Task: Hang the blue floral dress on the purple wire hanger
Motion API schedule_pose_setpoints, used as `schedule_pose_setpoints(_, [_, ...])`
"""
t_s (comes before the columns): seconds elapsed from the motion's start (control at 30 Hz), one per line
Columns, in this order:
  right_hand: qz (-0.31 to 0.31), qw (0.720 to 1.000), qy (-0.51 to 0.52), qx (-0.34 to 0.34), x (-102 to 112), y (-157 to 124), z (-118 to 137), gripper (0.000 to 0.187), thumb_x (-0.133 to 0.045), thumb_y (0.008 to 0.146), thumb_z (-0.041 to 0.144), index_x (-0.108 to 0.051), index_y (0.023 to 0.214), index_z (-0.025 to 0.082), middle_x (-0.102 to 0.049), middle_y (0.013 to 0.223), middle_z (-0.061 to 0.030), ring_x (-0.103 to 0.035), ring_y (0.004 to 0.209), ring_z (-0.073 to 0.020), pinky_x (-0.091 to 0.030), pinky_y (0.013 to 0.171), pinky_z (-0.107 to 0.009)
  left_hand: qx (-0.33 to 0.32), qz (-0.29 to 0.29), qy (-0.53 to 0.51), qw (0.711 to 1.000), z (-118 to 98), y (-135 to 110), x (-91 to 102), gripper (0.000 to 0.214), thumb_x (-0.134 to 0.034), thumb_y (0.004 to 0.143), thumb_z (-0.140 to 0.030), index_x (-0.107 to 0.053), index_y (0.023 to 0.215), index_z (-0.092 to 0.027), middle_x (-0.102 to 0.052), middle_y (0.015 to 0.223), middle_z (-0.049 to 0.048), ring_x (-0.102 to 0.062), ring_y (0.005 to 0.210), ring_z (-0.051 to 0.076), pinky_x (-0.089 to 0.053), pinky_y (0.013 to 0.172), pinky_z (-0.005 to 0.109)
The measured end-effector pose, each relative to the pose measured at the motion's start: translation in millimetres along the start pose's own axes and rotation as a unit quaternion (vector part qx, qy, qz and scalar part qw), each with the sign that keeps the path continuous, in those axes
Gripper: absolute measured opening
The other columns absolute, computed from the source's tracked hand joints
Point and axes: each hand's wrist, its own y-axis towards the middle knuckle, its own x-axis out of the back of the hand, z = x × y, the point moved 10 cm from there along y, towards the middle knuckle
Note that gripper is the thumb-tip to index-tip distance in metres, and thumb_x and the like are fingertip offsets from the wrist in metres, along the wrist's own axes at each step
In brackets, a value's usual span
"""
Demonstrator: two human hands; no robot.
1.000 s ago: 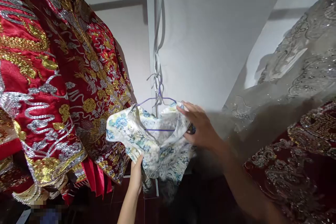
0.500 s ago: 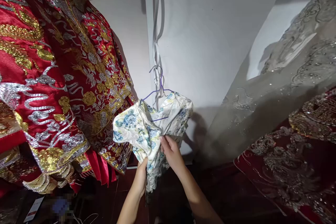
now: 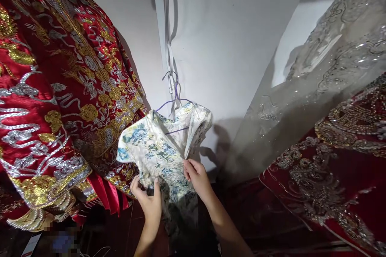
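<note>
A white dress (image 3: 164, 154) with blue and yellow flowers hangs on a purple wire hanger (image 3: 175, 96), its neckline falling in a V. My right hand (image 3: 195, 173) pinches the cloth at the bottom of that V. Lower on the left, my left hand (image 3: 147, 198) is at the waist of the dress, thumb and fingers spread apart. Whether its fingertips touch the cloth is hard to make out. The skirt below falls into shadow. The hanger hooks onto a white strap (image 3: 170, 56) on the wall.
At the left hangs a red robe (image 3: 90, 84) with gold and silver embroidery. To the right are a sheer beaded white fabric (image 3: 340, 56) and a dark red beaded garment (image 3: 325, 176). Behind stands a pale wall (image 3: 226, 40). A white tag (image 3: 31, 245) lies at lower left.
My left hand has let go of the bunched cloth and moved left, its fingers opening. The dress front now spreads wider and hangs flatter. The view has shifted slightly right.
</note>
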Motion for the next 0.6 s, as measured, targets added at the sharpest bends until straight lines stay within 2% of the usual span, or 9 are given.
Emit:
schedule_pose_setpoints(0.07, [0.020,1.000,-0.007,-0.007,-5.9,-4.9,2.5,0.045,-0.053,0.090,0.059,-0.048,0.066,0.022,-0.043,0.046,0.0060,-0.037,0.043,-0.0113,-0.029,0.048,-0.026,-0.126,-0.028,0.057,0.990,-31.2,-6.8,-2.7,0.062,-0.074,0.078,-0.030,-0.042,0.131,-0.023,-0.039,0.141,0.0151,-0.036,0.138,0.032,-0.025,0.118,0.049])
schedule_pose_setpoints(0.1, [0.034,0.999,-0.012,-0.011,-10.0,-6.8,3.9,0.045,-0.053,0.091,0.058,-0.048,0.065,0.022,-0.044,0.045,0.0059,-0.038,0.043,-0.0112,-0.030,0.048,-0.026,-0.159,0.001,0.073,0.985,-42.5,-9.4,-15.2,0.056,-0.073,0.079,-0.027,-0.045,0.128,-0.023,-0.043,0.136,0.0144,-0.041,0.134,0.031,-0.030,0.116,0.048])
schedule_pose_setpoints(0.17, [0.062,0.998,-0.024,-0.017,-17.4,-9.2,6.7,0.043,-0.052,0.092,0.056,-0.052,0.066,0.021,-0.046,0.045,0.0054,-0.042,0.043,-0.0113,-0.031,0.048,-0.025,-0.152,0.136,0.063,0.977,-51.0,-11.2,-56.0,0.044,-0.065,0.084,-0.023,-0.049,0.126,-0.024,-0.052,0.126,0.0117,-0.052,0.122,0.028,-0.040,0.107,0.043])
schedule_pose_setpoints(0.23, [0.078,0.996,-0.045,-0.017,-18.9,-9.1,9.8,0.041,-0.054,0.092,0.054,-0.056,0.069,0.020,-0.049,0.045,0.0049,-0.043,0.042,-0.0113,-0.032,0.047,-0.024,-0.098,0.257,0.030,0.961,-49.6,-12.2,-93.2,0.028,-0.056,0.089,-0.020,-0.052,0.116,-0.024,-0.061,0.102,0.0065,-0.061,0.097,0.023,-0.049,0.088,0.035])
schedule_pose_setpoints(0.3, [0.078,0.995,-0.061,-0.012,-13.4,-4.9,14.3,0.039,-0.055,0.091,0.053,-0.059,0.071,0.020,-0.051,0.046,0.0045,-0.043,0.041,-0.0109,-0.033,0.046,-0.024,-0.062,0.320,0.009,0.945,-48.0,-11.1,-116.7,0.006,-0.051,0.091,-0.021,-0.053,0.096,-0.023,-0.058,0.077,0.0004,-0.058,0.071,0.018,-0.047,0.070,0.029])
schedule_pose_setpoints(0.37, [0.073,0.996,-0.050,-0.011,-4.6,4.7,22.1,0.040,-0.056,0.090,0.054,-0.060,0.071,0.019,-0.052,0.046,0.0041,-0.042,0.039,-0.0103,-0.032,0.043,-0.024,-0.066,0.346,0.011,0.936,-48.9,-9.4,-129.5,0.012,-0.049,0.092,-0.025,-0.048,0.080,-0.023,-0.053,0.067,-0.0016,-0.052,0.063,0.016,-0.043,0.065,0.027])
schedule_pose_setpoints(0.43, [0.063,0.998,-0.024,-0.010,4.6,20.3,38.7,0.042,-0.057,0.088,0.057,-0.061,0.071,0.019,-0.053,0.045,0.0040,-0.040,0.037,-0.0096,-0.030,0.041,-0.023,-0.081,0.350,0.024,0.933,-49.7,-8.1,-134.7,0.017,-0.051,0.092,-0.028,-0.046,0.076,-0.023,-0.052,0.069,-0.0008,-0.050,0.064,0.016,-0.040,0.064,0.026])
schedule_pose_setpoints(0.5, [0.055,0.998,-0.009,0.009,10.5,39.8,68.6,0.042,-0.060,0.086,0.057,-0.062,0.070,0.018,-0.053,0.044,0.0041,-0.039,0.036,-0.0088,-0.030,0.039,-0.023,-0.092,0.348,0.041,0.932,-50.1,-7.9,-136.6,0.019,-0.052,0.091,-0.029,-0.045,0.075,-0.023,-0.050,0.070,-0.0006,-0.048,0.065,0.016,-0.038,0.062,0.026])
schedule_pose_setpoints(0.6, [0.049,0.996,-0.002,0.075,11.5,67.1,130.7,0.038,-0.064,0.084,0.053,-0.064,0.071,0.017,-0.055,0.047,0.0033,-0.042,0.039,-0.0084,-0.032,0.040,-0.021,-0.112,0.357,0.065,0.925,-52.0,-9.1,-139.3,0.023,-0.051,0.092,-0.030,-0.041,0.073,-0.023,-0.046,0.069,-0.0008,-0.044,0.066,0.017,-0.036,0.063,0.027])
